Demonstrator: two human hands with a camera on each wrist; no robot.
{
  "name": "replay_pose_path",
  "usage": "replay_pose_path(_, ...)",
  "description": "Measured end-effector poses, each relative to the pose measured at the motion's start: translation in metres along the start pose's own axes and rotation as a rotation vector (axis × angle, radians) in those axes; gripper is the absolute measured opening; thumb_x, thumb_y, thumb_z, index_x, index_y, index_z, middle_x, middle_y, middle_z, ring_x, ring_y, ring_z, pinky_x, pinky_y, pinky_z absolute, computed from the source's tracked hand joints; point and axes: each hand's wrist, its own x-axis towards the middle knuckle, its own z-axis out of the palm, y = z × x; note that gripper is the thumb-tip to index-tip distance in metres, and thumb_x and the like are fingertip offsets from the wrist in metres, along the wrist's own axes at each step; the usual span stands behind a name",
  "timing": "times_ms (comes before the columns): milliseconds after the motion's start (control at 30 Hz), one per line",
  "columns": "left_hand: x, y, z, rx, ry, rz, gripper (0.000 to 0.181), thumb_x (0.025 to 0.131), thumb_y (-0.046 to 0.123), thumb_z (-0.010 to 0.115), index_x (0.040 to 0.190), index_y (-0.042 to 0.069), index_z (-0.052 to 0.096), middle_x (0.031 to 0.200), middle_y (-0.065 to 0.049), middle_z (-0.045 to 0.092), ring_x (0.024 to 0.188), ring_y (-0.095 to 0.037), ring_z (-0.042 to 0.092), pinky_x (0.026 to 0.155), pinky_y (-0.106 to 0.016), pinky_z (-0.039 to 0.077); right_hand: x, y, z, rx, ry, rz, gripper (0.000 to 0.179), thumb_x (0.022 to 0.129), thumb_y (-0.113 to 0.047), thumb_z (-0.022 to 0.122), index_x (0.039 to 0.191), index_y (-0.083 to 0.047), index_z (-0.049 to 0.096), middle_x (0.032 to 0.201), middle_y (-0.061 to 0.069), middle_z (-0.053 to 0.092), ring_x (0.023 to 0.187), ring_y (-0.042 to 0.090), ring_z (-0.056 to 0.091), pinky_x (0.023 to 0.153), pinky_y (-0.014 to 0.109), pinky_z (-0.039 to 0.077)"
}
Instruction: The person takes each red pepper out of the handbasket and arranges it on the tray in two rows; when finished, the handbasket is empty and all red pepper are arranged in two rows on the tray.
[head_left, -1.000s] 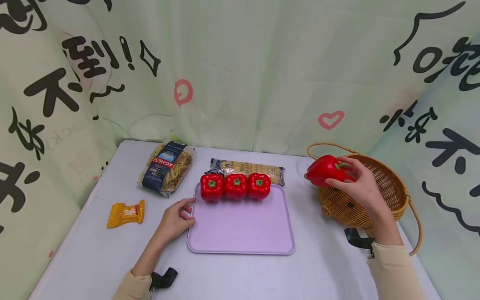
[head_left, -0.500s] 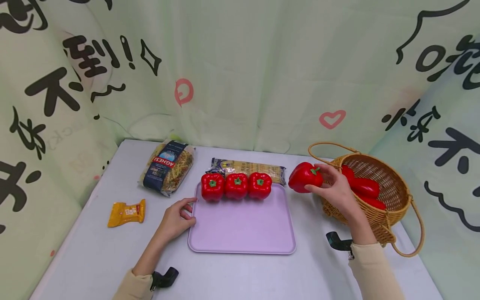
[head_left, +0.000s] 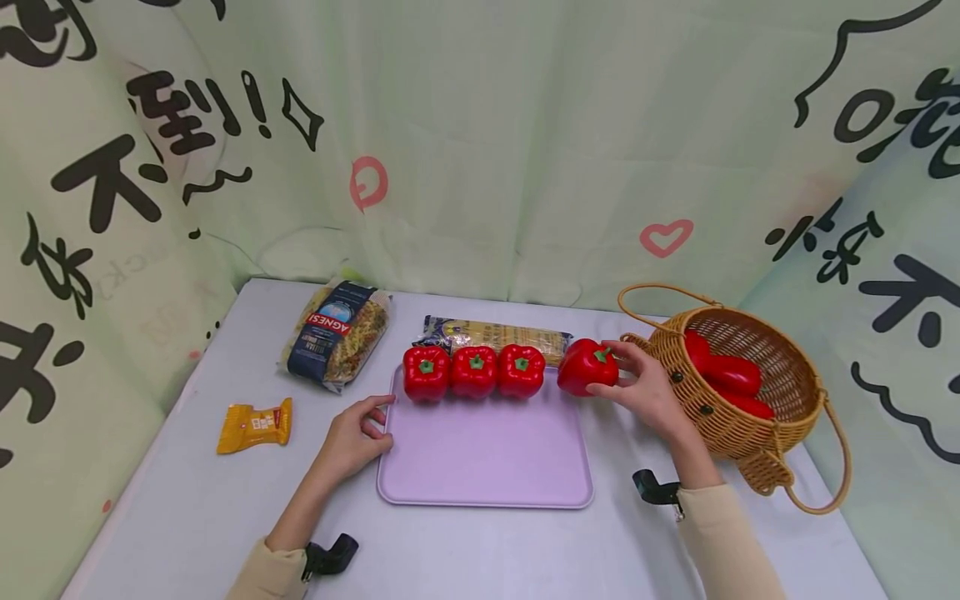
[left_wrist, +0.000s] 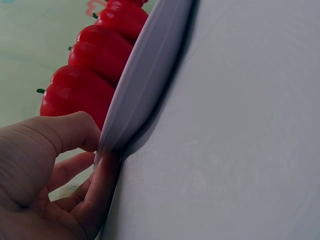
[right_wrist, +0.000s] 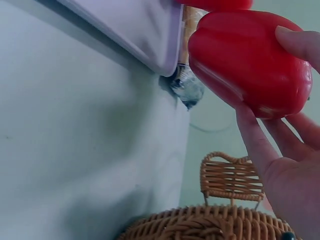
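A red bell pepper (head_left: 583, 367) with a green stem is held between the thumb and fingers of my right hand (head_left: 642, 386), over the back right corner of the purple tray (head_left: 487, 458). In the right wrist view this bell pepper (right_wrist: 250, 60) hangs above the table. My left hand (head_left: 352, 442) pinches the tray's left edge; the left wrist view shows the thumb at the rim (left_wrist: 135, 95) and fingers against its outer side. Three more red bell peppers, a left one (head_left: 426, 373), a middle one (head_left: 474, 372) and a right one (head_left: 521, 371), stand in a row along the tray's back edge.
A wicker basket (head_left: 720, 429) with several red items (head_left: 733, 375) inside stands on the right. Behind the tray lies a long pasta packet (head_left: 510, 335). A bag of pasta (head_left: 335, 333) and a small orange packet (head_left: 255, 426) lie on the left. A curtain (head_left: 480, 167) hangs behind.
My right hand has carried the bell pepper left, from over the basket to the tray's back right corner. The basket's contents have come into view. My left hand has stayed at the tray.
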Motion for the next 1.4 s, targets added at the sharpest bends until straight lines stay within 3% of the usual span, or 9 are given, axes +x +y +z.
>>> replay_pose_path(167,0.0,0.0,0.001,0.0,-0.001,-0.005,0.058,0.074,0.0,0.077,0.13,0.008,0.062,0.091,-0.006,0.059,0.071,-0.017,0.056,0.063,-0.023,0.051,0.002,0.004,0.011,-0.007,-0.017,-0.018,0.071,0.079,-0.008,0.081,0.141,-0.001,0.047,0.14,0.026,0.047,0.126,0.046,0.047,0.094,0.053,0.048)
replay_pose_path(567,0.0,0.001,0.002,-0.002,-0.001,-0.003,0.058,0.074,0.0,0.077,0.13,0.009,0.062,0.091,-0.005,0.058,0.071,-0.016,0.056,0.062,-0.023,0.051,0.005,0.01,0.026,-0.009,-0.056,-0.067,0.072,0.076,-0.001,0.081,0.14,-0.001,0.048,0.142,0.024,0.045,0.126,0.046,0.047,0.094,0.052,0.048)
replay_pose_path(967,0.001,0.001,0.002,-0.006,-0.007,-0.01,0.058,0.074,0.001,0.077,0.13,0.009,0.062,0.091,-0.005,0.059,0.071,-0.017,0.056,0.063,-0.023,0.052,0.006,0.006,0.032,-0.027,-0.069,-0.073,0.072,0.076,0.0,0.081,0.14,0.001,0.047,0.141,0.023,0.044,0.127,0.046,0.046,0.093,0.052,0.049)
replay_pose_path(1400,0.002,-0.002,0.001,0.003,-0.003,-0.003,0.057,0.075,0.0,0.076,0.13,0.008,0.062,0.091,-0.005,0.059,0.071,-0.016,0.056,0.063,-0.023,0.051,0.008,0.006,0.03,0.021,-0.102,-0.109,0.077,0.077,-0.003,0.081,0.142,0.003,0.043,0.142,0.026,0.045,0.129,0.044,0.045,0.096,0.054,0.046)
